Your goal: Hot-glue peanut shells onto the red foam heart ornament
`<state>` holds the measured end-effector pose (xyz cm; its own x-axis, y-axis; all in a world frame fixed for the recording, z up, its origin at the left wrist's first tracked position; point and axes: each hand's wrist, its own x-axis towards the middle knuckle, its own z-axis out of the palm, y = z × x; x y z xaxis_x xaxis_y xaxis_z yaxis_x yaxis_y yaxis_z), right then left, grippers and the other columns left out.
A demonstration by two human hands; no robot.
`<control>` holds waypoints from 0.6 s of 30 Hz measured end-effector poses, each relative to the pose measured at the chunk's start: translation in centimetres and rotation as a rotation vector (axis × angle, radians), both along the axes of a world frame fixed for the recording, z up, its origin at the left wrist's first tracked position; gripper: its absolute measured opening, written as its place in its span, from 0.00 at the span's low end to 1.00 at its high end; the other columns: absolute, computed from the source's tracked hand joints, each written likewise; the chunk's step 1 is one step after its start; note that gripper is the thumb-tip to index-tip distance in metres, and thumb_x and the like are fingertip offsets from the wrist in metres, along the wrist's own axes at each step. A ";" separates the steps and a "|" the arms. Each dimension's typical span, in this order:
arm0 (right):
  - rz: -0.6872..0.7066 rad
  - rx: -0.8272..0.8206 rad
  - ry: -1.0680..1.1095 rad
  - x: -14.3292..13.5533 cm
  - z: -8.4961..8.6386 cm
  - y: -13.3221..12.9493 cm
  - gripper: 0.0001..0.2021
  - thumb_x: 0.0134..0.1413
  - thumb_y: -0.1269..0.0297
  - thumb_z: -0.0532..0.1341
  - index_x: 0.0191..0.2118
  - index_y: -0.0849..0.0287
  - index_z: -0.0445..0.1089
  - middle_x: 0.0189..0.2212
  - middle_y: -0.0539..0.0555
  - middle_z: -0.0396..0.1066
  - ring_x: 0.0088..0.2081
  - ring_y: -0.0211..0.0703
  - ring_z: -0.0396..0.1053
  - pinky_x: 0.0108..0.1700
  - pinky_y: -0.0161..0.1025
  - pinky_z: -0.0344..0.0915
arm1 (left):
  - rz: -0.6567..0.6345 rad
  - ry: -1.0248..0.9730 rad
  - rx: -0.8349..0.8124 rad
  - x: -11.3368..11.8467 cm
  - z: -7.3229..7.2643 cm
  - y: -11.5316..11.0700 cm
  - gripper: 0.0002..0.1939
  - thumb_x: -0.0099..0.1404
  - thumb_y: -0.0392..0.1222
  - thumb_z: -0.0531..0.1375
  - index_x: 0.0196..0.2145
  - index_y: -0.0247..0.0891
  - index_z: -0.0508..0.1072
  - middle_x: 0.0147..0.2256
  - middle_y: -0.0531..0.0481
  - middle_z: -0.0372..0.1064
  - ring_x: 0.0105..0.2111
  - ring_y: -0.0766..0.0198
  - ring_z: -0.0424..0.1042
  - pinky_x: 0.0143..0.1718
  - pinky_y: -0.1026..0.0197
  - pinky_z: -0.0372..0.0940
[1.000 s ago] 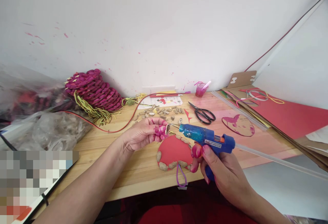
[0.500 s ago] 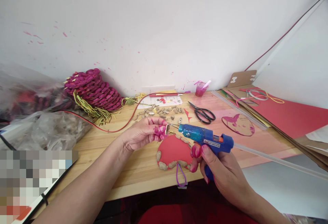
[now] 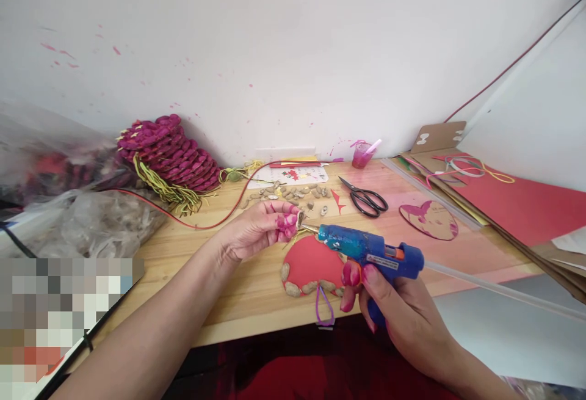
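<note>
Head view: our left hand (image 3: 263,229) is pinching a small brown peanut-shell piece (image 3: 300,220) at its fingertips | our right hand (image 3: 389,302) is gripping a blue plastic glue gun (image 3: 361,247), its metal tip pointing at the shell | a red heart-shaped card edged with peanuts (image 3: 311,261) is lying below, between our hands

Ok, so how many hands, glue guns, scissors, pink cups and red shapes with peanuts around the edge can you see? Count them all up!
Hands: 2 (left hand, right hand)
Glue gun: 1
Scissors: 1 pair
Pink cup: 1
Red shape with peanuts: 1
Total: 6
</note>
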<state>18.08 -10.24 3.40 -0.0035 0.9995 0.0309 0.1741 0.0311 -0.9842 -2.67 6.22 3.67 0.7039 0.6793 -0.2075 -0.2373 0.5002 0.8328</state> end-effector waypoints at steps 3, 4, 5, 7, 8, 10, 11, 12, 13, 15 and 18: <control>0.002 -0.009 -0.017 0.0 -0.1 -0.2 0.24 0.68 0.47 0.51 0.28 0.58 0.72 0.23 0.52 0.71 0.19 0.36 0.64 0.22 0.37 0.60 | 0.006 -0.007 0.000 0.0 0.0 0.0 0.20 0.42 0.41 0.78 0.30 0.32 0.76 0.22 0.53 0.70 0.21 0.73 0.68 0.25 0.71 0.64; 0.006 -0.007 -0.021 0.1 -0.1 -0.2 0.25 0.68 0.47 0.51 0.28 0.58 0.72 0.22 0.52 0.71 0.19 0.37 0.64 0.22 0.37 0.60 | 0.008 -0.005 0.003 0.0 0.0 0.0 0.20 0.42 0.41 0.78 0.31 0.32 0.77 0.22 0.53 0.70 0.21 0.73 0.68 0.24 0.71 0.64; 0.009 -0.006 -0.021 0.1 -0.2 -0.2 0.25 0.68 0.47 0.51 0.28 0.58 0.72 0.23 0.52 0.71 0.20 0.37 0.64 0.22 0.37 0.60 | 0.011 -0.004 0.006 0.0 0.0 0.0 0.20 0.42 0.41 0.78 0.31 0.32 0.77 0.22 0.53 0.70 0.21 0.73 0.68 0.24 0.71 0.64; 0.009 -0.010 -0.019 0.1 -0.2 -0.2 0.25 0.68 0.47 0.51 0.29 0.58 0.72 0.25 0.53 0.72 0.20 0.36 0.64 0.22 0.37 0.60 | 0.013 0.000 0.011 0.0 -0.1 0.0 0.20 0.42 0.41 0.78 0.31 0.32 0.77 0.22 0.53 0.70 0.21 0.73 0.68 0.24 0.71 0.64; 0.010 -0.010 -0.016 0.1 -0.2 -0.2 0.25 0.68 0.46 0.51 0.29 0.58 0.72 0.27 0.54 0.73 0.20 0.36 0.64 0.22 0.37 0.60 | 0.011 -0.001 0.013 0.0 -0.1 0.0 0.20 0.42 0.41 0.78 0.31 0.32 0.77 0.22 0.53 0.70 0.21 0.73 0.68 0.24 0.71 0.64; 0.010 -0.005 -0.018 0.1 -0.2 -0.1 0.24 0.68 0.47 0.51 0.29 0.58 0.72 0.27 0.54 0.73 0.20 0.36 0.64 0.22 0.37 0.60 | 0.004 -0.004 0.016 0.0 -0.1 0.0 0.21 0.42 0.42 0.78 0.31 0.32 0.77 0.22 0.54 0.70 0.21 0.73 0.67 0.24 0.71 0.63; 0.009 -0.002 -0.023 0.1 -0.2 -0.1 0.24 0.68 0.47 0.51 0.28 0.58 0.72 0.26 0.53 0.72 0.20 0.36 0.64 0.22 0.37 0.61 | 0.001 -0.003 0.017 0.0 -0.1 0.0 0.21 0.42 0.42 0.78 0.31 0.33 0.77 0.22 0.54 0.70 0.21 0.73 0.67 0.24 0.71 0.63; 0.008 0.002 -0.026 0.0 -0.2 -0.1 0.24 0.68 0.47 0.51 0.28 0.58 0.72 0.25 0.52 0.70 0.20 0.37 0.64 0.22 0.37 0.61 | -0.001 -0.002 0.017 0.0 -0.1 0.0 0.21 0.42 0.42 0.78 0.31 0.33 0.76 0.22 0.54 0.69 0.21 0.73 0.67 0.24 0.71 0.63; 0.006 0.005 -0.029 0.0 -0.2 -0.2 0.24 0.68 0.48 0.52 0.28 0.58 0.72 0.23 0.52 0.69 0.20 0.37 0.64 0.22 0.37 0.61 | -0.002 0.000 0.017 0.0 -0.1 0.1 0.21 0.42 0.42 0.78 0.31 0.33 0.76 0.22 0.54 0.69 0.21 0.73 0.67 0.24 0.71 0.63; 0.003 0.005 -0.034 0.0 -0.2 -0.2 0.24 0.68 0.48 0.52 0.28 0.58 0.72 0.22 0.51 0.68 0.20 0.37 0.64 0.23 0.37 0.61 | 0.000 0.004 0.018 0.0 -0.1 0.1 0.21 0.42 0.42 0.78 0.31 0.33 0.76 0.22 0.55 0.69 0.21 0.73 0.66 0.25 0.71 0.63; 0.010 -0.002 -0.034 0.1 -0.1 -0.2 0.24 0.68 0.48 0.51 0.28 0.58 0.72 0.23 0.51 0.69 0.20 0.37 0.64 0.23 0.37 0.61 | -0.004 0.001 0.022 0.0 0.0 0.1 0.21 0.43 0.42 0.78 0.31 0.33 0.76 0.22 0.54 0.69 0.21 0.73 0.66 0.25 0.70 0.62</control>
